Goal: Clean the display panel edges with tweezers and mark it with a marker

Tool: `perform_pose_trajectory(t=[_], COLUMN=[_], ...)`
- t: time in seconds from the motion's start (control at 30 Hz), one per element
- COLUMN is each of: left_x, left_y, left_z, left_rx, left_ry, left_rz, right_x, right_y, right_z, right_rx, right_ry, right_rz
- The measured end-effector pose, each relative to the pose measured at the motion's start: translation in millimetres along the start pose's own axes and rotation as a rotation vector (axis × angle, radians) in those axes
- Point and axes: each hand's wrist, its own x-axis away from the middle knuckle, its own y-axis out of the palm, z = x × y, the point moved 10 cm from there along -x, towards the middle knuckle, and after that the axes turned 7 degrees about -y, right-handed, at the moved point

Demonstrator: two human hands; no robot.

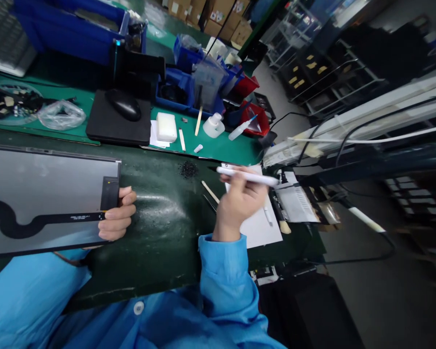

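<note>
Panel: And there it is, a thin display panel (pixel 47 203) clamped in the left hand, reaching out beyond the hand and tilted up off the desk, with a black flex cable (pixel 10 218) snaking across its face. It looks light, stiff and fragile, with a slick face, so the rim is the safe place to hold it, clear of that cable.

Left hand: The left hand (pixel 118 215) is closed around the panel's edge, thumb on top, fingers curled beneath.

Right hand: Over to the right, the right hand (pixel 240 206) is clamped on a white pen-shaped tool (pixel 245 176), gripping it like a pen, above a white paper sheet (pixel 261 228).

Near the right hand: Just left of it, a wooden stick (pixel 210 191) and slim tweezers (pixel 209 202) lie on the dark green desk (pixel 160 228), with a small heap of black crumbs (pixel 188 169) beyond them. A flat brush (pixel 284 225) sits just past the hand.

Farther out: Beyond both hands, there's a black mouse (pixel 123 104), a white bottle (pixel 213 126) and blue bins (pixel 174 89).
</note>
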Motion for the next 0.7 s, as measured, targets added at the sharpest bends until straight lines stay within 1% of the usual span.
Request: perform_pose_trajectory(t=[0.03,0.07,0.1,0.2,0.3,0.43,0.6,0.7], left_x=[0.4,0.8,1.1,1.3,1.8,3.0,7.2,6.5], left_y=[-1.7,-2.7,-1.7,3.3,2.4,2.2,-6.2,-3.0], left_z=[-0.6,-0.9,-1.2,-1.7,0.1,-1.6,0.8,-0.6], left_rx=[-0.006,-0.010,-0.011,-0.022,-0.027,-0.027,0.000,-0.012], left_ry=[-0.004,-0.006,-0.007,-0.004,0.025,0.015,0.046,0.039], left_rz=[0.006,0.016,0.015,0.030,0.104,0.121,0.239,0.275], right_x=[3.1,6.5,8.7,11.4,14.2,17.6,18.8,18.5], right_y=[10.2,16.9,18.3,10.2,14.3,17.7,19.0,21.1], right_z=[5.4,10.9,13.3,9.5,7.3,7.9,10.5,8.9], right_rx=[0.052,0.084,0.099,0.110,0.103,0.097,0.087,0.082], right_ry=[0.028,0.061,0.073,0.048,0.055,0.053,0.047,0.047], right_rz=[-0.092,-0.149,-0.152,-0.040,-0.062,-0.084,-0.096,-0.111])
